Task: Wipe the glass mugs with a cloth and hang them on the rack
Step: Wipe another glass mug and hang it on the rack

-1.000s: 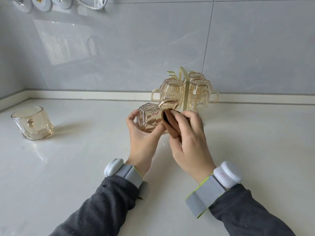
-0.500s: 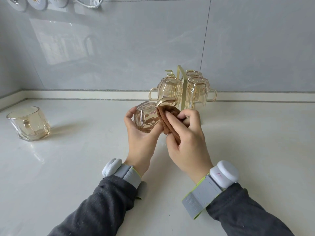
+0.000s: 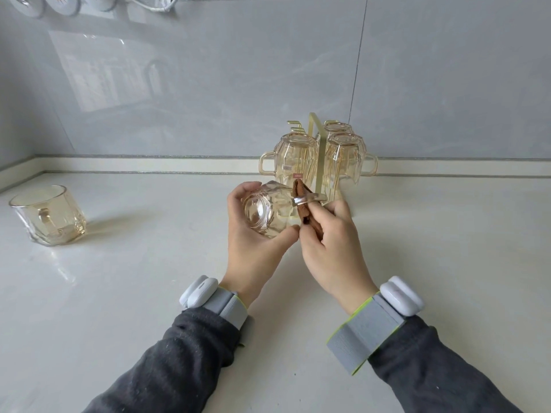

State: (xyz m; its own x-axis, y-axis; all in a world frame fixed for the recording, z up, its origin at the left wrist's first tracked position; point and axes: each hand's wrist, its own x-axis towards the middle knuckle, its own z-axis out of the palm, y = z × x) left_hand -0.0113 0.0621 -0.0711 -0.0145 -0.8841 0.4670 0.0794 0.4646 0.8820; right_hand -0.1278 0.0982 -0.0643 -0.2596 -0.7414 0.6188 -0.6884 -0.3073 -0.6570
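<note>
Just in front of the rack (image 3: 316,138), the mug (image 3: 265,214) lies on its side, its long axis pointing at the rack and its base toward the person. The left hand (image 3: 253,254) curls its fingers round the body. The right hand (image 3: 332,251) pinches the cloth (image 3: 300,204), which is threaded through the upturned handle (image 3: 311,198).

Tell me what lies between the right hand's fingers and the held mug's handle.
The brown cloth, which the right hand pinches against the handle of the mug held by the left hand; the head view shows it.
</note>
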